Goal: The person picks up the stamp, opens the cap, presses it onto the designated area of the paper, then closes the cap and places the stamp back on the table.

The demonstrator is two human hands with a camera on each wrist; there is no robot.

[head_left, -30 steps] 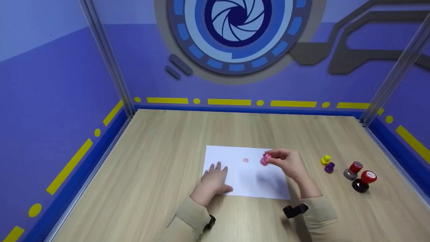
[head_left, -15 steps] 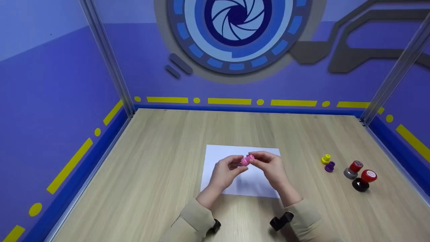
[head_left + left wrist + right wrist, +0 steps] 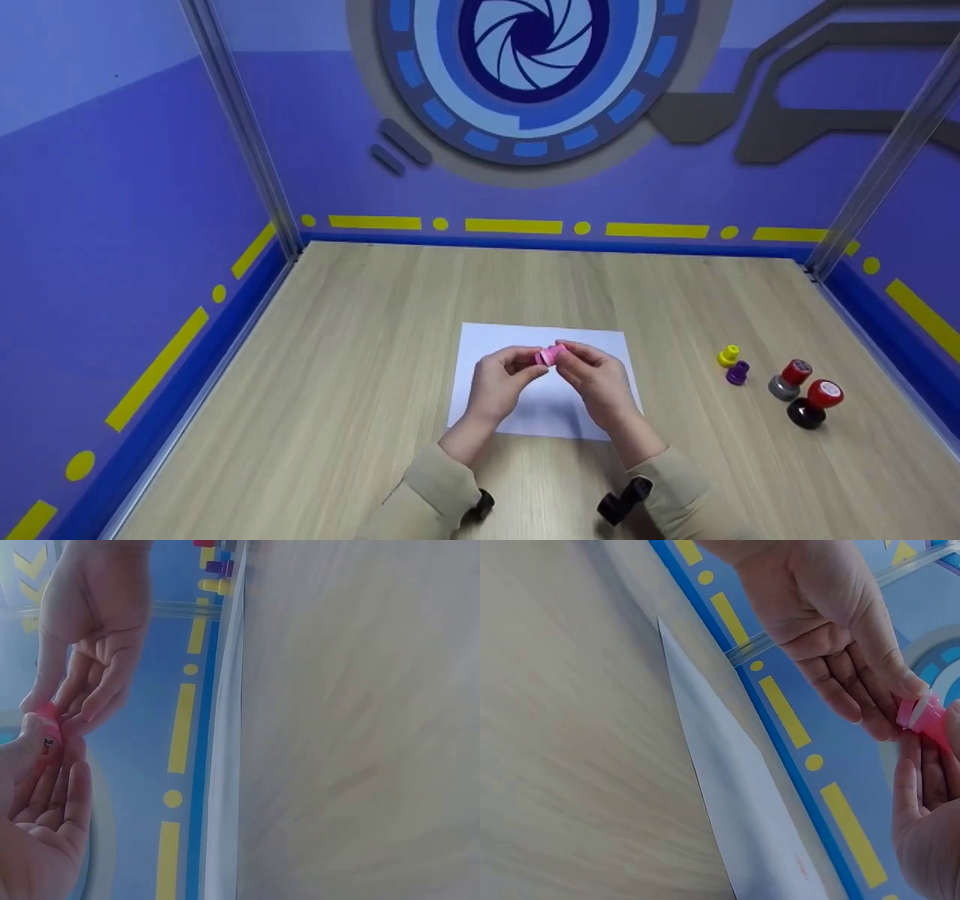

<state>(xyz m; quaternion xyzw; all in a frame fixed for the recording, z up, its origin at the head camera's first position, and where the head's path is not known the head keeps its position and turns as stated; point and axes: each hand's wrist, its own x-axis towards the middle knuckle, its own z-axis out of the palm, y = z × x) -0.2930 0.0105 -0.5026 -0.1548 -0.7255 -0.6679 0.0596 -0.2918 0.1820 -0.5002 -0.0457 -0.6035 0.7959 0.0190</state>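
Observation:
Both hands meet above the white sheet of paper (image 3: 484, 337) around a small pink stamp (image 3: 552, 355). The left hand (image 3: 495, 384) pinches its wider end, a pink cap (image 3: 905, 714), between thumb and fingers. At the narrower handle, the right hand (image 3: 604, 384) has thumb and fingertips closed round it. A white ring shows between cap and body in the right wrist view. The stamp lies tilted sideways, with a small dark marking on its pink side in the left wrist view. A red imprint (image 3: 801, 866) shows on the paper, hidden behind the hands in the head view.
To the right on the wooden table (image 3: 375, 337) stand a yellow stamp (image 3: 728, 356) and a purple stamp (image 3: 738, 373). Farther right are a red and grey stamp (image 3: 790, 379) and a red-handled black stamp (image 3: 816, 403). Blue printed walls (image 3: 517, 187) enclose the table.
The left hand has risen from lying flat on the paper to the pink stamp. My right hand has brought the stamp leftward and tipped it sideways; the left now pinches its cap end.

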